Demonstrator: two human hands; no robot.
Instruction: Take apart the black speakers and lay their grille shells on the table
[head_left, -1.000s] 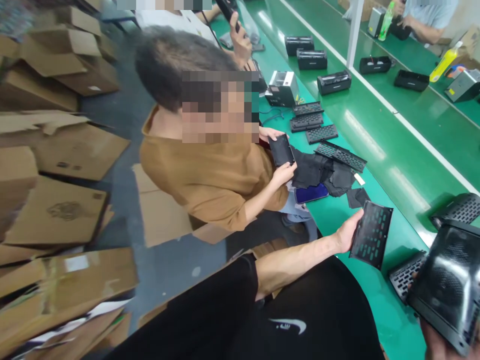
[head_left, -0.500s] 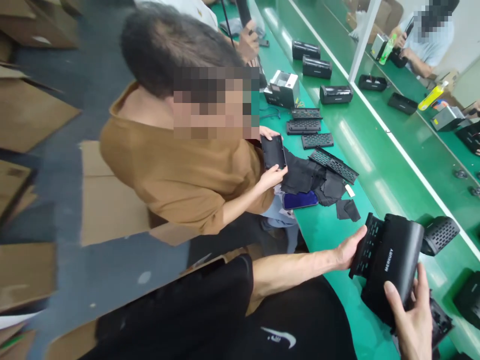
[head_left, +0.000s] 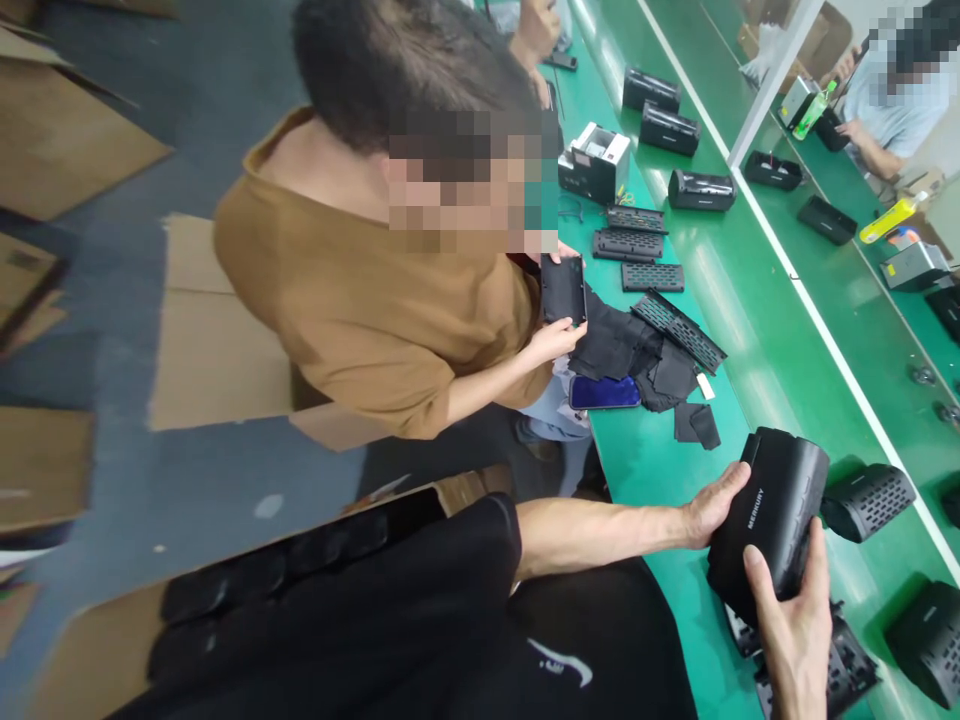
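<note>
Between my two hands is a black speaker housing (head_left: 787, 480), tilted, with MERKURY lettering on its curved face. My left hand (head_left: 718, 508) is closed along its left side, where a perforated panel is largely turned out of sight. My right hand (head_left: 793, 610) grips the lower right end, thumb across the front and fingers round the side. Below the housing, partly covered by it and my hand, black perforated parts (head_left: 851, 665) lie on the green table (head_left: 637, 470). To the right sits another black speaker with a slotted grille (head_left: 870, 500).
A person in a brown shirt (head_left: 352, 290) sits alongside, holding a black panel (head_left: 564, 290). Before them lie black cloth pieces (head_left: 607, 335), a phone (head_left: 604, 392) and slotted panels (head_left: 679, 330). Finished-looking speakers (head_left: 701, 190) stand on the green conveyor (head_left: 817, 390). A carton (head_left: 97, 640) is beside me.
The perforated panel in my left hand has closed in against the housing and now hardly shows. Both hands have shifted slightly left with the housing. The view has also shifted.
</note>
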